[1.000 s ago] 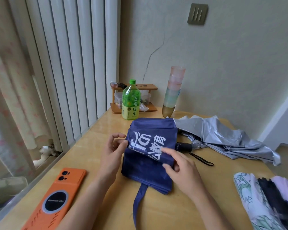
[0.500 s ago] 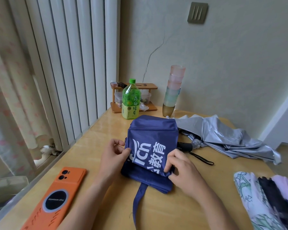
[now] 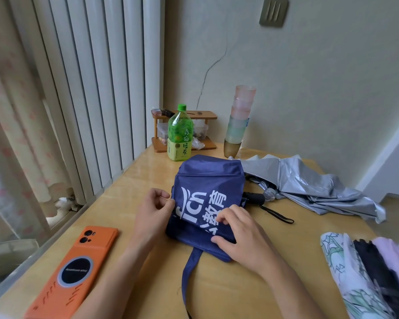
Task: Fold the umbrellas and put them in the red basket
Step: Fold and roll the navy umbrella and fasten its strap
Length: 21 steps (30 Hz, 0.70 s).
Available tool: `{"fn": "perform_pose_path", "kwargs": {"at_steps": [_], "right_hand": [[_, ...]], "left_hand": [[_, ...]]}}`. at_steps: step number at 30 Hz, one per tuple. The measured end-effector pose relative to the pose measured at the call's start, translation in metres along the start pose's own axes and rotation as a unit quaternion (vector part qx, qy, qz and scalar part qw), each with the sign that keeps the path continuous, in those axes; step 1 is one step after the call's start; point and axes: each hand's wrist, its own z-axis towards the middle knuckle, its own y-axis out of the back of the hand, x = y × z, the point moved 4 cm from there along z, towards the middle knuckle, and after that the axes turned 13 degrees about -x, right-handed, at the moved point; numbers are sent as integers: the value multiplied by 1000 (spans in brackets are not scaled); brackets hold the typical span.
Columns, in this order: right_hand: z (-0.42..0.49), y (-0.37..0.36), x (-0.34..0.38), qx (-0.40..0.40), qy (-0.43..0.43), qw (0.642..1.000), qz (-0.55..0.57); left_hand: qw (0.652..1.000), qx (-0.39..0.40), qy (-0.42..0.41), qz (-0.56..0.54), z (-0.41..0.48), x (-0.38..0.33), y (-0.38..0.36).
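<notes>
- Now mid-fold: the blue umbrella (image 3: 207,203) lies on the counter (image 3: 240,293), just in front of the green bottle (image 3: 179,134).
- Meanwhile the left hand (image 3: 152,217) pinches its edge; the right hand (image 3: 242,238) grips the fold.
- Next, likely: roll tight, fasten the strap (image 3: 189,270).

We see the left hand (image 3: 152,212) pinching the left edge of the navy umbrella (image 3: 207,178) on the worktop (image 3: 228,293), while the right hand (image 3: 242,236) grips its printed fold. A silver umbrella (image 3: 309,185) lies just beside it, and an orange phone (image 3: 72,272) lies to the left.
</notes>
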Motion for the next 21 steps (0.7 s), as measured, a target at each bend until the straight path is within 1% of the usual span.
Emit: {"fn": "perform_pose_path", "kwargs": {"at_steps": [3,5,8,10,12,14,16,18,19,21], "right_hand": [[1,-7,10,-43,27,998,-38],[3,-9,14,-74,39,995,-63],[5,-3,13,-106,43,991,-70],[5,3,13,-104,49,992,-61],[3,4,11,-73,50,995,-48],[0,-1,9,-19,42,998,-40],[-3,-8,4,33,27,999,-29],[-5,-12,2,61,17,998,-10],[-5,-13,2,67,15,998,0],[-4,-14,1,76,12,997,19]], "left_hand": [[999,1,5,-47,0,-3,0],[998,7,9,-62,1,-3,0],[998,6,5,-67,-1,-3,-1],[999,2,-12,-43,-4,-5,-1],[999,1,-36,4,-5,-5,-1],[990,-8,-95,103,-5,-3,-3],[957,-30,-194,214,-8,-5,-5],[926,-26,-290,240,-14,-11,-11],[915,-8,-329,231,-18,-15,-15],[892,55,-389,224,-23,-14,-29]]}}
